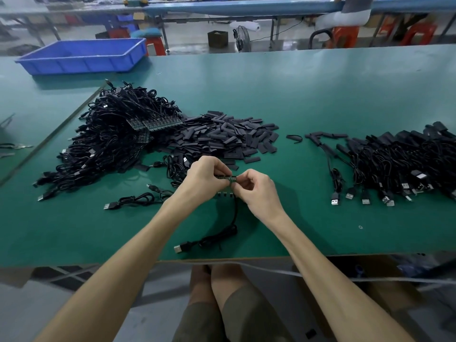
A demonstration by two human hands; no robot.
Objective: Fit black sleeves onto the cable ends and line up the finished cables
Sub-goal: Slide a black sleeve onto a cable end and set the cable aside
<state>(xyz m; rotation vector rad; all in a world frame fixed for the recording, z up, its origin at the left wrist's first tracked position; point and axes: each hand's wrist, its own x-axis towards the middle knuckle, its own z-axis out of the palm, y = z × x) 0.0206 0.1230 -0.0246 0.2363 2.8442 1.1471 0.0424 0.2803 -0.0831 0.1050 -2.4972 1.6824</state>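
Observation:
Over the green table (320,95), my left hand (204,178) and my right hand (256,188) meet and both pinch a small green circuit-board strip (228,178) joined to black cables. One black cable (222,233) hangs from it and ends in a USB plug (178,248) near the front edge. A loose heap of black sleeves (229,137) lies just beyond my hands. A big tangle of unfinished cables (113,134) sits at the left. Finished cables (399,164) lie in a row at the right, USB plugs toward me.
A blue plastic bin (84,55) stands at the far left of the table. One loose cable (133,201) lies left of my left forearm. A person sits on a red stool (345,35) at another bench behind. My knees show below the table edge.

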